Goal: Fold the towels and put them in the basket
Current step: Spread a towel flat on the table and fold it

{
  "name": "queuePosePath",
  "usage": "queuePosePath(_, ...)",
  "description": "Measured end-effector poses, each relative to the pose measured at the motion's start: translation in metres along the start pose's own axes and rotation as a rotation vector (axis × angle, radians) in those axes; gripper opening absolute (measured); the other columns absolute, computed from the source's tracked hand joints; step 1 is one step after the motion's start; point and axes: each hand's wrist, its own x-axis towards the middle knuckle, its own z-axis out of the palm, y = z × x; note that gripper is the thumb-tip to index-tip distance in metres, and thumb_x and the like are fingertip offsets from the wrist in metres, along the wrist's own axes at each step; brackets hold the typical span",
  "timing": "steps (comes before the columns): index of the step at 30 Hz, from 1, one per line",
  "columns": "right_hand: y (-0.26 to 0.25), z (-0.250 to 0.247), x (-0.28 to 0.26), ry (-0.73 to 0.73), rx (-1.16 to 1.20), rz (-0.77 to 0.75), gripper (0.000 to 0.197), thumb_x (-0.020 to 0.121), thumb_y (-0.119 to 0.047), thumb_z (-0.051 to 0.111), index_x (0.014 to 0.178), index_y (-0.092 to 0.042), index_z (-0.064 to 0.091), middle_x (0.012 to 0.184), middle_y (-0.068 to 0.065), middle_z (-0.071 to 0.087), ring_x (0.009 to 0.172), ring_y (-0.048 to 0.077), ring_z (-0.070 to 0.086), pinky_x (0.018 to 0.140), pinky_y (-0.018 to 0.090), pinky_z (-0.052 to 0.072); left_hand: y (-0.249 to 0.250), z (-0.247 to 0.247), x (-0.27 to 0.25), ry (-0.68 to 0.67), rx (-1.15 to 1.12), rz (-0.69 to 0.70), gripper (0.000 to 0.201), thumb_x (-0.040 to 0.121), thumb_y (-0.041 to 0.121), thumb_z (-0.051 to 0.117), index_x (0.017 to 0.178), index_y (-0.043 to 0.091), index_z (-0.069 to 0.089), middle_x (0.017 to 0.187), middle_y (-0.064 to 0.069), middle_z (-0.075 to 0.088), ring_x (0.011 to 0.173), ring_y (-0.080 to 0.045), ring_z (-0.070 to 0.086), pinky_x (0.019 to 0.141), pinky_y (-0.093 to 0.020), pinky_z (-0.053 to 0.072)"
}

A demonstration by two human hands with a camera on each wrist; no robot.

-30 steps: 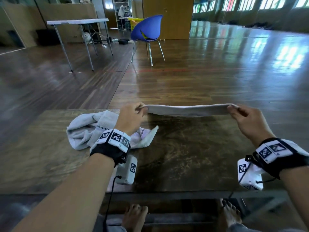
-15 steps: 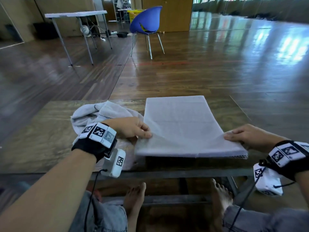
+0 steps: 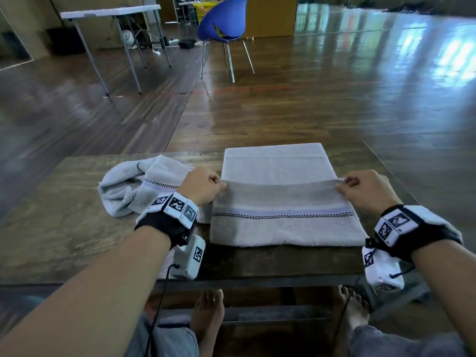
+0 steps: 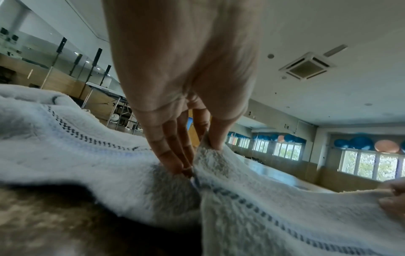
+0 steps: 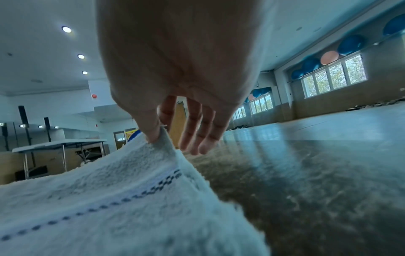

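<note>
A pale grey towel (image 3: 278, 163) with a checkered stripe lies spread on the wooden table (image 3: 64, 228), its near end doubled back over itself. My left hand (image 3: 206, 185) pinches the left corner of that raised edge, and my right hand (image 3: 358, 186) pinches the right corner. The left wrist view shows thumb and fingers (image 4: 175, 155) nipping the towel (image 4: 274, 216). Seen from the right wrist, the thumb (image 5: 151, 131) holds the towel (image 5: 98, 199) while the other fingers hang loose. A second, crumpled towel (image 3: 139, 184) lies left of my left hand. A yellow basket (image 3: 203, 9) stands far back behind the chair.
A blue chair (image 3: 226, 24) and a white folding table (image 3: 110, 14) stand on the wooden floor beyond the table. My bare feet (image 3: 208, 315) rest under the table's near edge. Bare tabletop lies to the left and along the front.
The towel, held stretched in the air a second ago, was laid flat on the table. Both hands then took its near edge and carried it away from me over the towel.
</note>
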Motion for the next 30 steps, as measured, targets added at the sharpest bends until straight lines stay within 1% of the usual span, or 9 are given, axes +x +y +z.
queuePosePath(3,-0.002,0.007,0.002,-0.087,-0.024,0.046,0.029,0.088,-0.038,0.073,0.065,-0.021,0.067,0.075,0.005,0.067,0.083,0.031,0.064,0.075,0.032,0.05,-0.002,0.006,0.005,-0.065,0.042,-0.016,0.026,0.091,0.026,0.068,0.066,0.018,0.067,0.058,0.007,0.056,0.056,-0.006,0.048,0.054,-0.022,0.035)
queuePosePath(6,-0.007,0.009,0.003,-0.136,-0.01,0.068,0.057,0.077,-0.061,0.073,0.064,-0.006,0.068,0.066,0.006,0.064,0.066,0.023,0.059,0.062,0.029,0.047,-0.004,0.006,0.009,-0.102,0.012,-0.027,0.028,0.09,0.026,0.07,0.063,0.019,0.067,0.056,0.009,0.057,0.054,-0.004,0.048,0.052,-0.02,0.034)
queuePosePath(11,-0.009,0.009,0.006,-0.135,-0.028,0.098,0.047,0.09,-0.03,0.073,0.065,0.009,0.062,0.058,0.012,0.06,0.054,0.022,0.053,0.048,0.026,0.04,-0.003,0.007,0.01,-0.185,-0.053,-0.025,0.03,0.087,0.033,0.073,0.065,0.012,0.071,0.058,0.002,0.06,0.055,-0.01,0.05,0.058,-0.025,0.039)
queuePosePath(16,-0.014,-0.004,0.007,-0.036,0.017,0.065,0.048,0.091,-0.016,0.067,0.049,-0.01,0.043,0.047,0.001,0.039,0.047,0.016,0.037,0.046,0.026,0.028,-0.005,-0.004,0.007,-0.146,-0.184,-0.104,0.031,0.088,0.025,0.072,0.067,0.002,0.069,0.055,-0.003,0.053,0.057,-0.018,0.044,0.058,-0.03,0.041)
queuePosePath(19,-0.018,-0.017,0.002,-0.262,0.029,0.046,0.04,0.092,-0.018,0.067,0.054,-0.006,0.057,0.046,0.002,0.053,0.044,0.015,0.046,0.048,0.025,0.037,-0.005,-0.013,-0.002,-0.28,-0.328,-0.131,0.021,0.09,0.013,0.069,0.083,-0.006,0.073,0.086,-0.02,0.073,0.08,-0.033,0.066,0.083,-0.043,0.059)
queuePosePath(22,-0.015,-0.026,-0.01,-0.617,0.043,0.118,0.027,0.091,-0.011,0.064,0.073,0.008,0.068,0.056,0.015,0.065,0.045,0.02,0.056,0.049,0.025,0.046,-0.005,-0.024,-0.02,-0.593,-0.453,-0.236,0.01,0.089,0.003,0.068,0.085,-0.005,0.072,0.085,-0.019,0.074,0.073,-0.025,0.072,0.065,-0.031,0.061)
queuePosePath(24,-0.009,-0.03,-0.016,-0.719,0.056,0.2,0.021,0.086,-0.008,0.065,0.081,0.012,0.069,0.057,0.02,0.062,0.046,0.023,0.053,0.048,0.026,0.043,-0.006,-0.032,-0.031,-0.765,-0.368,-0.254,0.012,0.088,0.004,0.068,0.092,-0.006,0.072,0.09,-0.02,0.073,0.074,-0.025,0.07,0.066,-0.03,0.059)
queuePosePath(27,-0.004,-0.032,-0.019,-0.616,0.027,0.156,0.017,0.085,-0.01,0.065,0.077,0.002,0.074,0.06,0.011,0.059,0.053,0.023,0.047,0.053,0.027,0.04,-0.007,-0.04,-0.039,-0.808,-0.294,-0.254,0.015,0.09,0.012,0.069,0.094,-0.002,0.072,0.087,-0.015,0.072,0.073,-0.026,0.068,0.066,-0.032,0.058)
queuePosePath(30,-0.005,-0.03,-0.02,-0.36,0.036,0.005,0.031,0.088,-0.015,0.064,0.058,-0.016,0.072,0.051,-0.01,0.062,0.054,0.015,0.051,0.054,0.025,0.039,-0.008,-0.043,-0.037,-0.565,-0.227,-0.187,0.013,0.089,0.017,0.071,0.086,0.005,0.074,0.075,-0.005,0.072,0.067,-0.02,0.067,0.06,-0.028,0.057)
